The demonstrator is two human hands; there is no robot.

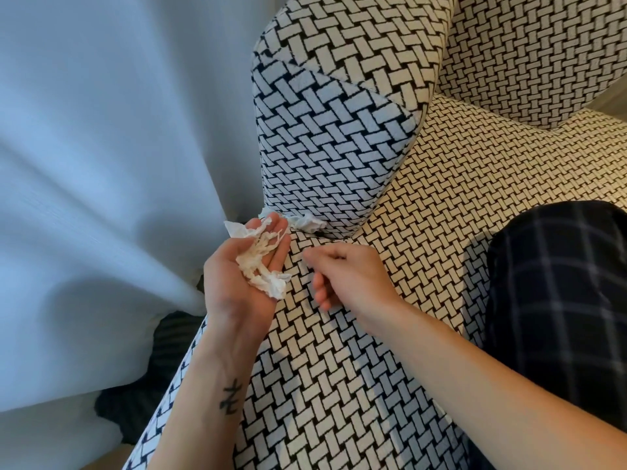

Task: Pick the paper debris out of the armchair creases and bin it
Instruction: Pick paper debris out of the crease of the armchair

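On the head camera, the only view I have, the armchair (339, 385) fills the centre and right of the frame, covered in black-and-white basket-weave fabric. Its armrest (332, 137) rises in the middle, and the seat cushion (458, 198) runs along its right side.

Left hand (237, 276): palm up, fingers relaxed and nearly straight, over the near edge of the seat. A loose bundle of crumpled white paper scraps (261, 266) lies across the palm and fingers, with one corner sticking out past the fingertips on the left. A small dark tattoo (230, 396) marks the forearm.

Right hand (349, 276): just beside the left and apart from it, back toward the camera, fingers curled downward over the seat fabric. The fingertips are blurred, so I cannot tell whether they pinch a scrap or hold nothing.

Remaining debris: a white paper wad (307, 222) sits in the crease where the front of the armrest meets the seat. It lies just beyond the left fingertips and near the right index finger, touching neither.

Surroundings: a pale curtain (101, 147) hangs at left, and a dark checked trouser leg (559, 283) rests on the seat at right.
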